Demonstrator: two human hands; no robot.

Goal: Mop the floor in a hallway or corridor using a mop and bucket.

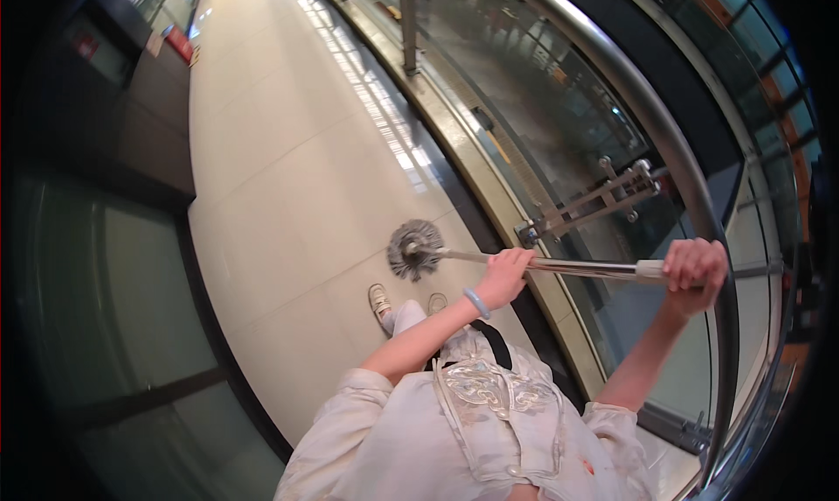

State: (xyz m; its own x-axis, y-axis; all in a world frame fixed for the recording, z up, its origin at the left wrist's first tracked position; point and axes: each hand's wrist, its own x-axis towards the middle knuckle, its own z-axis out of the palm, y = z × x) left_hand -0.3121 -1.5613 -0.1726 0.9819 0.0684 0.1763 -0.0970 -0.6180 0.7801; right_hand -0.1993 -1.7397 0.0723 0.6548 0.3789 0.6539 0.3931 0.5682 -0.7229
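Note:
Both of my hands are closed around the pole of a mop, held across in front of my body. My left hand, with a pale bracelet at the wrist, grips the metal shaft near its middle. My right hand grips the light-coloured handle end, close beside the curved metal handrail. At the pole's far end, the round grey string head is just beyond my shoes, over the tiled floor; whether it touches the floor I cannot tell.
Glass balustrade panels with metal posts and a bracket run along the right, above a stone ledge. Dark-framed glass panels line the left. A red object stands farther up. Pale floor tiles stretch ahead.

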